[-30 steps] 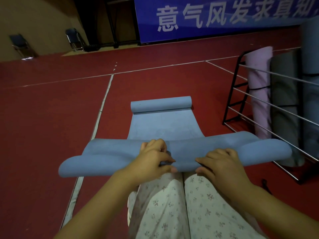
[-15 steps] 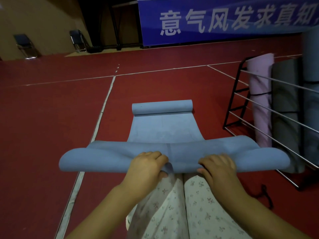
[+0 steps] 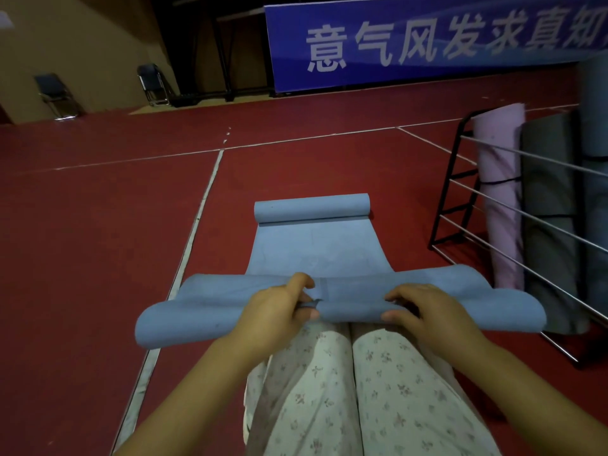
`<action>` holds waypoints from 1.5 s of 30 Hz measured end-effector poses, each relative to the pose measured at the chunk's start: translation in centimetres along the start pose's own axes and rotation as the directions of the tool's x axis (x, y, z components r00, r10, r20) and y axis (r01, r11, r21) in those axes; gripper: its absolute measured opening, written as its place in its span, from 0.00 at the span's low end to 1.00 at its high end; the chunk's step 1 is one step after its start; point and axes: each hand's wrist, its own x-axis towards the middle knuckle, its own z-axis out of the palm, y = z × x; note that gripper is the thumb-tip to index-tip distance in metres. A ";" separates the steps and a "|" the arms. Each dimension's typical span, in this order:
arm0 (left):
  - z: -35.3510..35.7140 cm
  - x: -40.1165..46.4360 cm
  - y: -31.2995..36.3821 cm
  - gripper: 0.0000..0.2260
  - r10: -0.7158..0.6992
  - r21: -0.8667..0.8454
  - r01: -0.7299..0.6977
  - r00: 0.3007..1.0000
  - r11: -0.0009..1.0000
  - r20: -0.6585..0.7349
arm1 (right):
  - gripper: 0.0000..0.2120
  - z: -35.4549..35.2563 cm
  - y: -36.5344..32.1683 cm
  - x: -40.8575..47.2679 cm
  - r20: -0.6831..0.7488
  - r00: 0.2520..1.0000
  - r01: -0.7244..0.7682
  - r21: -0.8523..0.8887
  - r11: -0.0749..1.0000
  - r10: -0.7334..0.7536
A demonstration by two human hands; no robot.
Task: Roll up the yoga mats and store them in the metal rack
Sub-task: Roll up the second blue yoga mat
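Stretching across most of the view, the red sports floor (image 3: 98, 258) carries white court lines and gives the work a flat surface to roll on. A blue banner (image 3: 427, 37) with white characters closes the far side, with two folding chairs (image 3: 56, 93) by the wall to its left.

At the right edge stands the metal rack (image 3: 460, 179), its black end frame and silver rails penning in a pink rolled mat (image 3: 500, 192) and a grey rolled mat (image 3: 549, 209), both upright so they take little room; a dark band rings each, probably to stop them unrolling.

Between the rack and the court line lies the blue yoga mat (image 3: 316, 248), flat along its middle, its far end curled into a small roll. Its near end is lifted off the floor and turned over into a loose, wide fold above the person's knees, which are in floral trousers (image 3: 378, 390).

Both hands work that fold near its centre, close together so the roll starts straight. The left hand (image 3: 273, 311) has its fingers curled over the top and its thumb beneath, pinching the doubled edge. The right hand (image 3: 424, 314) does likewise, fingers hooked over, thumb pressed under. Judging by this, the first tight turn is being formed, and storing it has not begun.
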 end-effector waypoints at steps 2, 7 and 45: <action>-0.1 0.1 0.1 0.16 -0.011 -0.023 0.010 1.000 1.000 -0.013 | 0.07 -0.3 -0.1 0.4 0.030 0.999 0.009 0.060 0.998 -0.011; 0.5 0.5 -0.2 0.09 0.057 -0.082 -0.061 0.997 0.995 -0.053 | 0.12 -0.6 -0.6 1.5 0.101 0.995 0.003 0.063 0.998 -0.010; 0.6 2.5 -1.1 0.16 0.073 0.022 -0.072 0.996 0.997 -0.053 | 0.13 0.5 -0.7 2.3 -0.080 0.991 0.074 -0.341 0.937 -0.107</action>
